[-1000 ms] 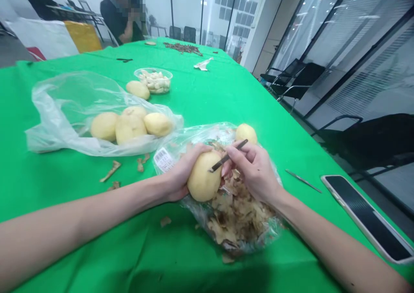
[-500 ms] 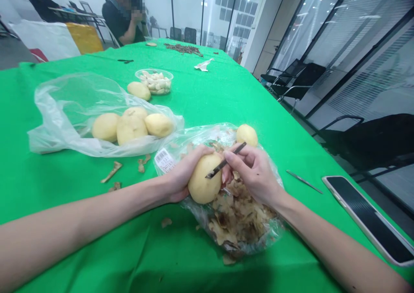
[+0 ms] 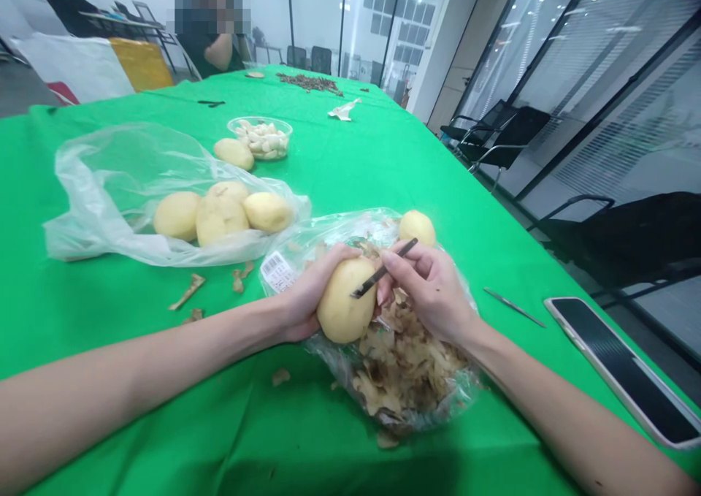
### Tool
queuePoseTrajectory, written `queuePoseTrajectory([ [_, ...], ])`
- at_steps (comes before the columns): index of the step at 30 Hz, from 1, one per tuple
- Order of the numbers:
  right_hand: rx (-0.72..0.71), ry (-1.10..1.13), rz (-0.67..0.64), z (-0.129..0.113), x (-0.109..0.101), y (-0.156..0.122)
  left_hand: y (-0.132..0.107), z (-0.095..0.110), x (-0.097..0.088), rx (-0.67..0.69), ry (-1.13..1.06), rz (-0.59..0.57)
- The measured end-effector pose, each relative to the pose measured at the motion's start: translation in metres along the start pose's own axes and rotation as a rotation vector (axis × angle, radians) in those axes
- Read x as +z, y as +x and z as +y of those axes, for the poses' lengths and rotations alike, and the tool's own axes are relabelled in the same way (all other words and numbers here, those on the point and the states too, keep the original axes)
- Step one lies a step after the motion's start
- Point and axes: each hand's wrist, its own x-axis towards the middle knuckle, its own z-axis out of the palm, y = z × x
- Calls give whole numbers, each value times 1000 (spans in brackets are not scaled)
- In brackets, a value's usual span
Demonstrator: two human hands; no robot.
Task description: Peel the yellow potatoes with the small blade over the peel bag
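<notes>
My left hand (image 3: 309, 295) is wrapped round the left side of a large pale potato (image 3: 345, 310), holding it over a clear plastic bag (image 3: 465, 401). My right hand (image 3: 430, 288) pinches a thin dark blade (image 3: 377, 273), slanted with its lower tip at the potato's upper face. Whether that tip presses in, I cannot tell. Beneath both hands, a heap of brown peelings (image 3: 408, 368) lies on the bag. Just beyond my right hand sits a smaller pale potato (image 3: 417, 227).
Left, a plastic bag (image 3: 98, 218) holds several potatoes (image 3: 222, 218). Behind it stand another potato (image 3: 234, 154) and a clear tub (image 3: 263, 136) of white pieces. A thin metal tool (image 3: 513, 307) and a phone (image 3: 618, 368) lie right. A person (image 3: 208, 43) sits at the far end.
The dark blade's lower tip has shifted slightly right and up on the potato. Both hands keep their hold almost unmoved. The view has drifted very slightly.
</notes>
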Motion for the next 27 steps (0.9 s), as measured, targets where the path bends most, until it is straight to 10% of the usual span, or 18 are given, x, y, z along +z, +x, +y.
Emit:
queuePoseTrajectory([
  [27, 13, -115, -64, -8, 4, -2, -3, 2, 3, -71, -81, 55],
])
